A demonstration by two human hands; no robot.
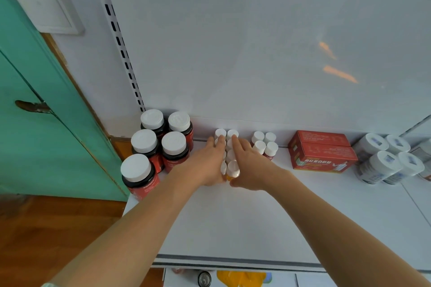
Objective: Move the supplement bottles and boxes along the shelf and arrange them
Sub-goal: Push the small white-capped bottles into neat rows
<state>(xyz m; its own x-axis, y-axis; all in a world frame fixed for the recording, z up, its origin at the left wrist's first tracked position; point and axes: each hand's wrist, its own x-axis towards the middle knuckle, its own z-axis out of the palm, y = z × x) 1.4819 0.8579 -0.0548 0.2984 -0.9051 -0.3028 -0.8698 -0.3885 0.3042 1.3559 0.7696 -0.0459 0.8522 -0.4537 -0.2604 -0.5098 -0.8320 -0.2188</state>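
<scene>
The person is bracketing a double row of small white-capped bottles between both palms on the white shelf. The row's long axis is running from the near edge toward the far back panel. The left hand is pressing flat against its left flank, fingers straight; the right hand is doing the same on the right flank, so neither is gripping anything. Any slide will probably go sideways: to the left are standing five large dark bottles with white lids, well apart; to the right, four more small white-capped bottles with red labels are sitting just beside the right hand, with a red cardboard box farther on.
</scene>
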